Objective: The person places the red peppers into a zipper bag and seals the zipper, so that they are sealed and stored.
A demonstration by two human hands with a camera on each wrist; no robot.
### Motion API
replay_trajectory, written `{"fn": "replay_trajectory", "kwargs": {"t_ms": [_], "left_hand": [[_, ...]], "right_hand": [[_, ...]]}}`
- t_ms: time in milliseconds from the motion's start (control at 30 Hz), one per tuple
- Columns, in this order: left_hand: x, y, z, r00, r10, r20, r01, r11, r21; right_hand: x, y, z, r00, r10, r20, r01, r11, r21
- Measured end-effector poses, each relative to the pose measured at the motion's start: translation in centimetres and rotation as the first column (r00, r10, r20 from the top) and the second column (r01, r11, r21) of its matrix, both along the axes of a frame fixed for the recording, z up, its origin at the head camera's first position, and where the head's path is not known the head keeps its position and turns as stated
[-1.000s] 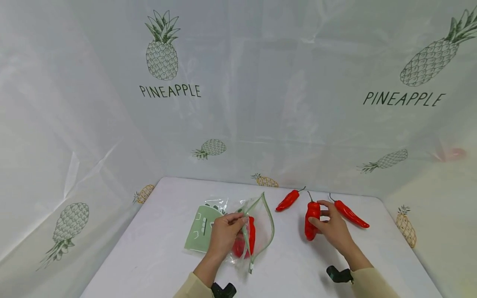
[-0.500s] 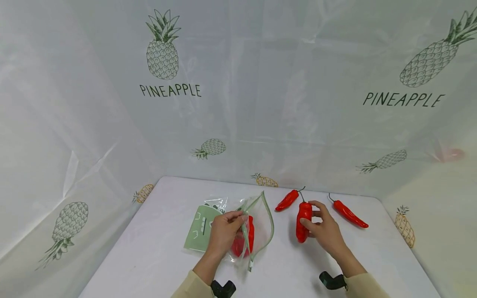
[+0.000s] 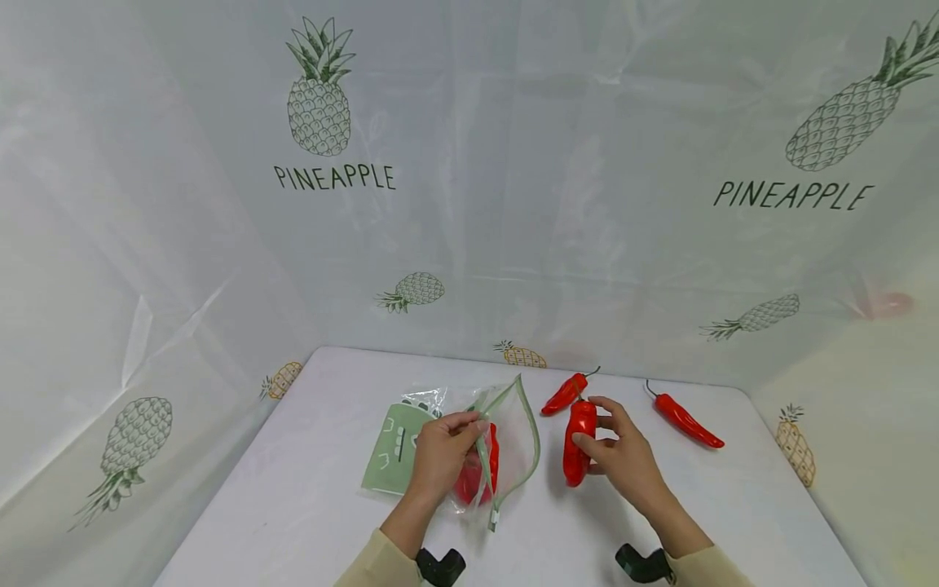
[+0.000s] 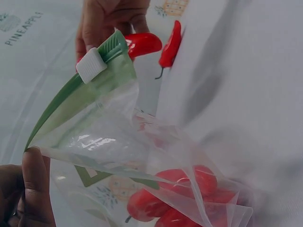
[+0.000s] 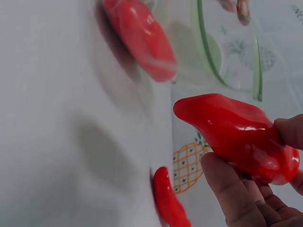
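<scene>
My left hand (image 3: 442, 456) pinches the green-edged rim of a clear zip bag (image 3: 522, 440), which stands with its mouth spread apart. Inside it several red peppers (image 4: 173, 201) show through the plastic in the left wrist view. A white slider (image 4: 91, 65) sits on the bag's green zip strip. To the right of the mouth, my right hand (image 3: 623, 452) grips a large red pepper (image 3: 579, 440) between thumb and fingers. That pepper (image 5: 241, 135) is held above the table, its tapered tip toward the bag in the right wrist view.
One red chili pepper (image 3: 565, 394) lies behind the held pepper, near the table's back edge. Another chili pepper (image 3: 688, 421) lies farther right. The bag's green printed panel (image 3: 396, 448) lies left of my left hand. A pineapple-print curtain (image 3: 469, 204) hangs behind the white table (image 3: 293, 489).
My right hand has carried the large red pepper leftward, closer to the bag's mouth. The left hand and the bag have stayed nearly still.
</scene>
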State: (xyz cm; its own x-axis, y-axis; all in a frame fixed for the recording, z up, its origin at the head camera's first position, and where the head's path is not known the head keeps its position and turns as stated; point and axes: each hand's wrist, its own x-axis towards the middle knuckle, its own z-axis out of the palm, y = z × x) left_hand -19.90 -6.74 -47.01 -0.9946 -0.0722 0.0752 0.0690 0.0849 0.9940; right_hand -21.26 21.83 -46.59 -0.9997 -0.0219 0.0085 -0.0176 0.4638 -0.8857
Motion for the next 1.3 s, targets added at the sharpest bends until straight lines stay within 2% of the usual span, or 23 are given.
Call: {"fn": "replay_trajectory", "kwargs": {"t_ms": [333, 633, 800, 1100, 1300], "left_hand": [[0.0, 0.1, 0.2, 1.0, 0.006, -0.004, -0.006, 1.0, -0.009], [0.1, 0.2, 0.4, 1.0, 0.001, -0.015, -0.001, 1.0, 0.015], [0.0, 0.2, 0.4, 1.0, 0.008, -0.016, -0.009, 1.0, -0.014], [0.4, 0.6, 0.2, 1.0, -0.019, -0.009, 0.018, 0.996, -0.083], [0.8, 0.9, -0.1, 0.999, -0.037, -0.023, 0.034, 0.994, -0.102]], "right_hand": [[0.9, -2.5, 1.5, 1.0, 0.017, 0.007, -0.016, 0.997, -0.07], [1.7, -4.8, 2.2, 0.998, 0.044, 0.051, -0.037, 0.992, -0.12], [2.0, -5.8, 2.4, 0.995, 0.063, 0.075, -0.053, 0.991, -0.123], [2.0, -7.3, 2.4, 0.988, 0.136, 0.067, -0.127, 0.984, -0.123], [1.4, -8.1, 2.2, 0.989, 0.139, 0.057, -0.131, 0.983, -0.129]]}}
